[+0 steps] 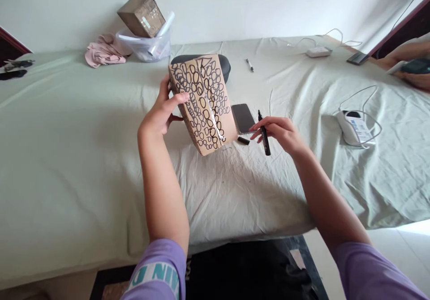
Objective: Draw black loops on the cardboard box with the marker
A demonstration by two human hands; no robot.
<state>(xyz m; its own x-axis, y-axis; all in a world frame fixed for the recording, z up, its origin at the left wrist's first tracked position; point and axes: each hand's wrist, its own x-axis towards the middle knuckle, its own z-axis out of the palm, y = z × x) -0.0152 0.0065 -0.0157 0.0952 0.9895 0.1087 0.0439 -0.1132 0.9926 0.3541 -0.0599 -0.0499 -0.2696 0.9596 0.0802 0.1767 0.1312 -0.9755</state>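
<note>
My left hand (160, 114) grips a cardboard box (203, 103) by its left side and holds it tilted above the bed. The box's facing side is covered with black hand-drawn circles. My right hand (280, 132) pinches an uncapped black marker (264, 133), tip pointing up, just right of the box. The marker's cap (243, 140) lies on the sheet between the box and my right hand. A dark phone (243, 117) rests on the sheet behind the cap.
A pale green sheet (83, 134) covers the bed. At the back stand a plastic tub (144, 47) holding a brown box, pink cloth (102, 51), a dark pouch (225, 65) and a pen (250, 65). Power adapters (352, 127) with cables lie right. Another person's arm (408, 60) shows far right.
</note>
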